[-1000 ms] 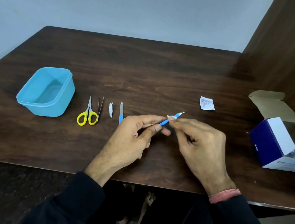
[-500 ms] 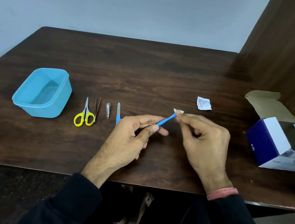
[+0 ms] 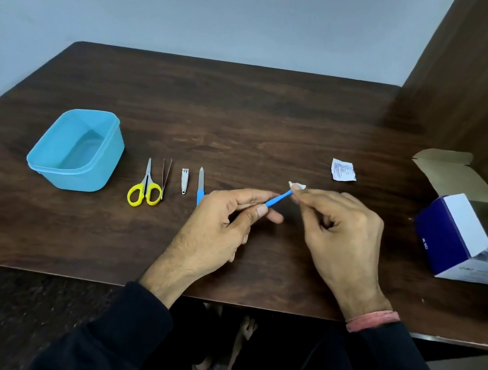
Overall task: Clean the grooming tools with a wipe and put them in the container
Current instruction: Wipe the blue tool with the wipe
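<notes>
Left hand [image 3: 216, 222] pinches the blue handle of a slim tool [image 3: 277, 200] between thumb and forefinger, holding it above the bench [image 3: 247, 120], tip angled up and to my right. Right hand [image 3: 339, 231] pinches a small white wipe [image 3: 297, 186] around that tip, which the wipe hides. I judge the tool light and stiff, thin enough to roll or slip in my fingers, so the handle is the place to hold it, well back from the working end. The wipe is soft and crumples easily; it needs only a light squeeze. Waiting on the bench are the scissors [image 3: 145, 187], tweezers [image 3: 165, 177], clipper [image 3: 184, 180] and file [image 3: 201, 185], just beside the box [image 3: 79, 152], where I see nothing yet.
</notes>
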`<action>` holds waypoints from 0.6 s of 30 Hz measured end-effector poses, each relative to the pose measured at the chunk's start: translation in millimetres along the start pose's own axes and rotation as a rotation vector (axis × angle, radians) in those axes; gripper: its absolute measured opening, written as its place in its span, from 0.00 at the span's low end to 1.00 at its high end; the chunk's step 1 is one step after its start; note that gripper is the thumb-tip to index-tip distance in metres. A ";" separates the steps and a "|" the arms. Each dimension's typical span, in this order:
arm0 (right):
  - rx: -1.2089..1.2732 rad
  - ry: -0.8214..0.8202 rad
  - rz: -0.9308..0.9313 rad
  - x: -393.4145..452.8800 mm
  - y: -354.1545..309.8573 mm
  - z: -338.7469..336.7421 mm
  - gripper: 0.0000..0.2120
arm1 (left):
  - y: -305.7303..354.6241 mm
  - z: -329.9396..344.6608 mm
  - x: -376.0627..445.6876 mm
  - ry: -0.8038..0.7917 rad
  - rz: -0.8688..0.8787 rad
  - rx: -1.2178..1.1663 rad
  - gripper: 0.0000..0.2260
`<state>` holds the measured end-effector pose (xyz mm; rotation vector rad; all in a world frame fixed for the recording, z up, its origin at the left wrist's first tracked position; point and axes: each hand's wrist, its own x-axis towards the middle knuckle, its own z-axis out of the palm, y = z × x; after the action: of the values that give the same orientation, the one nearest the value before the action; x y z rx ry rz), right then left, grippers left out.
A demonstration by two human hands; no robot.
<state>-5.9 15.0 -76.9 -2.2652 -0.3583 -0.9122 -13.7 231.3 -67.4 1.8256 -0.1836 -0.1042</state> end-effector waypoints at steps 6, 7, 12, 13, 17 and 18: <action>0.140 -0.014 0.089 2.4 -0.6 -1.7 0.11 | 3.4 -0.4 -1.1 -0.005 -0.005 -0.006 0.15; 0.162 -0.010 0.119 3.4 -0.3 -2.5 0.11 | 3.5 -0.6 -1.2 -0.006 -0.003 -0.002 0.15; 0.162 -0.016 0.136 3.8 -3.5 -2.9 0.11 | 1.6 -1.4 -1.3 0.000 -0.002 0.013 0.14; 0.163 -0.009 0.148 4.0 -3.2 -3.7 0.12 | 1.2 -1.0 -1.2 0.000 -0.003 0.013 0.14; 0.173 -0.026 0.153 3.9 -3.4 -3.2 0.12 | 1.4 -0.7 -0.7 0.001 -0.002 -0.005 0.14; 0.176 -0.021 0.166 3.8 -2.7 -3.1 0.12 | 1.8 -0.7 -0.7 0.000 -0.002 -0.004 0.14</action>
<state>-6.0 15.0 -71.3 -2.1093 -0.2452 -0.7427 -14.4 231.6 -65.5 1.8220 -0.1816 -0.1058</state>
